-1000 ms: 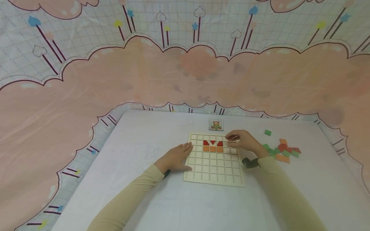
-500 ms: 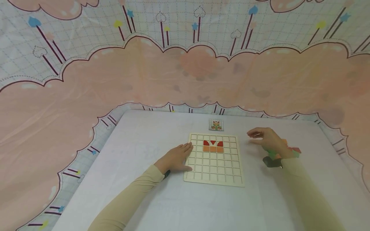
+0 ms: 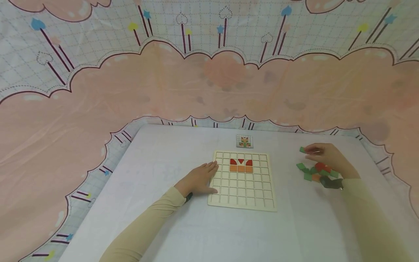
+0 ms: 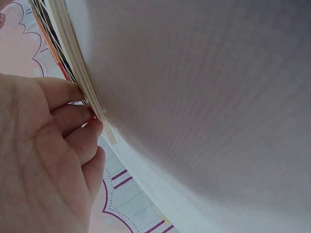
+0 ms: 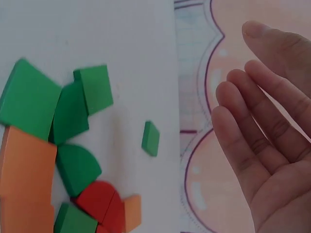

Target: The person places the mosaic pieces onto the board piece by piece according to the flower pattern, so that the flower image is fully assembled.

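Note:
My left hand [image 3: 198,179] rests on the left edge of a pale wooden grid board [image 3: 247,193]; in the left wrist view its fingertips touch the board's edge [image 4: 80,63]. Red curved pieces [image 3: 249,162] and a small red triangle [image 3: 241,161] sit in the board above a row of orange squares [image 3: 241,169]. To the right, my right hand [image 3: 324,154] hovers beside a lone green square [image 3: 302,149]. The right wrist view shows that hand [image 5: 272,121] with extended fingers, holding nothing, apart from the green square [image 5: 151,139] on the table.
Loose green, red and orange pieces [image 3: 307,177] lie under and beside the right forearm, partly hidden by it. A small pattern card [image 3: 244,141] lies behind the board. A patterned cloth [image 3: 183,87] hangs beyond the white table [image 3: 176,145].
My right hand has moved from the board's upper right side rightward to the lone green square. My left hand and the board have stayed put.

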Demonstrator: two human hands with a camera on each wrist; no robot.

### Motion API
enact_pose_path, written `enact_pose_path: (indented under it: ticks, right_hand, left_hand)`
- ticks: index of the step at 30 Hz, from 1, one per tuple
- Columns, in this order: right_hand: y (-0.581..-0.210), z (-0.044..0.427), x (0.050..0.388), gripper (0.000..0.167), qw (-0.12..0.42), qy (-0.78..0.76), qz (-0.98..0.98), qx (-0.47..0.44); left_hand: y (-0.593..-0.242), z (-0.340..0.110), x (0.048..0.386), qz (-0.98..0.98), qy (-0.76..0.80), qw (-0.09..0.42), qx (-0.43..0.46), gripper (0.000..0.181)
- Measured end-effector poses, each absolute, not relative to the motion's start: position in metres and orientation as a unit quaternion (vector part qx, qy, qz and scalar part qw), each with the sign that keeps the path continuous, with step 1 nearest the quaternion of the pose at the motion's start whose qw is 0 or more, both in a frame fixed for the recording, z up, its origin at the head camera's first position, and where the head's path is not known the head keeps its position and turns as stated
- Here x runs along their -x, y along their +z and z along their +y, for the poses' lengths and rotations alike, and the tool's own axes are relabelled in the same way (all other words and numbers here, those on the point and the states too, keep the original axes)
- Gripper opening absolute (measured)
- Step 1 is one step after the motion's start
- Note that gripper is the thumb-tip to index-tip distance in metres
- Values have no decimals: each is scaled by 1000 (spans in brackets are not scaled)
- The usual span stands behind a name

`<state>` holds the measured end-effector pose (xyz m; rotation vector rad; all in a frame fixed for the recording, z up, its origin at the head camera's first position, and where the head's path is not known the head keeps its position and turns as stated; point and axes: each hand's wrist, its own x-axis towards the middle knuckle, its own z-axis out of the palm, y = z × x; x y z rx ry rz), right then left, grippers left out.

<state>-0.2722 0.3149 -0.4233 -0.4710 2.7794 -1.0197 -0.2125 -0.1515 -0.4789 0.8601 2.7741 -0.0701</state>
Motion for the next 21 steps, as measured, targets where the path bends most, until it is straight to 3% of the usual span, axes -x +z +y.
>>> enact_pose_path:
  ticks: [10,21]
  right_hand:
    - [-430,331,276,50,128,-311,936,102]
    - [-458,351,284,58,126,-310,939,76]
  left_hand:
    - [-478,-152,212,948,-25,116,-296,94]
    - [-480,-153,213,947,-20,118,-298,95]
